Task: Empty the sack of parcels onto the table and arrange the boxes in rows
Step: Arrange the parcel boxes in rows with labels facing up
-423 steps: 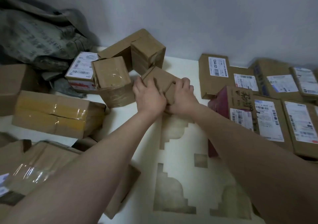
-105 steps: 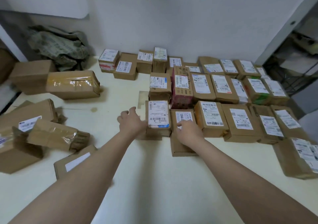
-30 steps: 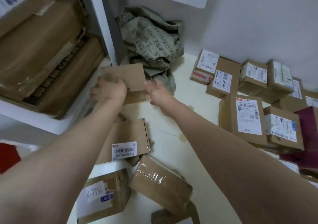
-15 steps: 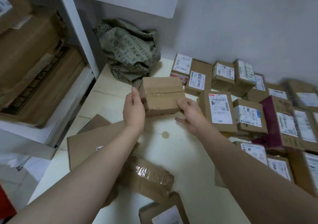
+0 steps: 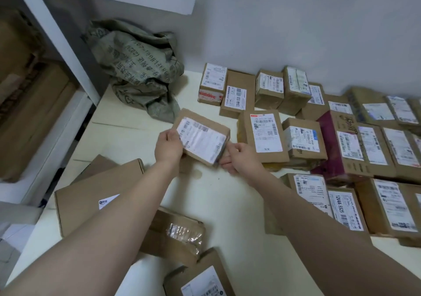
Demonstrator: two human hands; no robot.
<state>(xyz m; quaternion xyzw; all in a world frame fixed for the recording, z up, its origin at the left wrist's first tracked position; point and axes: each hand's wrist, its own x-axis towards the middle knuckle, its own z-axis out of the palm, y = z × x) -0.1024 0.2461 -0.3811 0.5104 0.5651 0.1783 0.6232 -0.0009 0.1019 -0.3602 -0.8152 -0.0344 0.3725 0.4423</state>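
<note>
A brown cardboard box (image 5: 202, 136) with a white shipping label facing up is held between both hands just above the cream table (image 5: 227, 204). My left hand (image 5: 168, 146) grips its left edge and my right hand (image 5: 241, 159) holds its right lower corner. To the right, several labelled boxes lie in rows (image 5: 330, 141), the nearest one (image 5: 264, 134) just right of the held box. The crumpled green sack (image 5: 139, 68) lies slumped in the back left corner against the wall.
Loose boxes lie at the near left: a large flat one (image 5: 91, 195), a tape-wrapped one (image 5: 177, 234) and a labelled one (image 5: 200, 279) at the bottom edge. A white shelf post (image 5: 57, 36) and shelves with big cartons (image 5: 29, 104) stand left of the table.
The box in my hands has been turned over, so its label now faces up. It has moved slightly right and down toward the rows.
</note>
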